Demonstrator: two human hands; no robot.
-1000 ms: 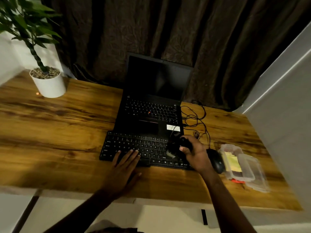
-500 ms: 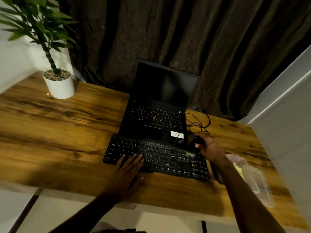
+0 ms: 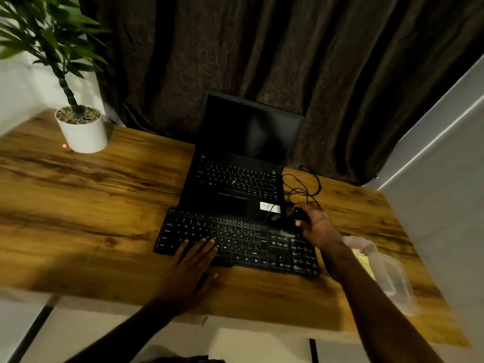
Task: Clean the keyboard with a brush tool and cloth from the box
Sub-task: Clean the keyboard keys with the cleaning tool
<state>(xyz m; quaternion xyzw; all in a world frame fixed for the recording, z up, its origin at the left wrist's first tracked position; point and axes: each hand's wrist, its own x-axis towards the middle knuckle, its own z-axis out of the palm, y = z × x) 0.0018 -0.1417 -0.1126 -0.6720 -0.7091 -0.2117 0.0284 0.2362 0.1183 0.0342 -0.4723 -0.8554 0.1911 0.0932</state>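
The right grip [image 3: 318, 226] is clenched around the dark brush tool [image 3: 298, 215] at the far right corner of the keyboard [image 3: 235, 239], just beside the loose cables [image 3: 303, 186] and the front edge of the laptop [image 3: 241, 184]. A sweep carried further could snag those cables or flick dust onto the laptop keys. The left grip [image 3: 188, 271] lies released, fingers flat on the front keys, pinning the keyboard to the counter [image 3: 91, 205]. Lifting it would likely let the board slide. The right forearm hangs close to the clear box [image 3: 387, 279] and could nudge it. Against 1 s ago, the brush has travelled from the middle-right keys to this corner, and the left grip has not moved.
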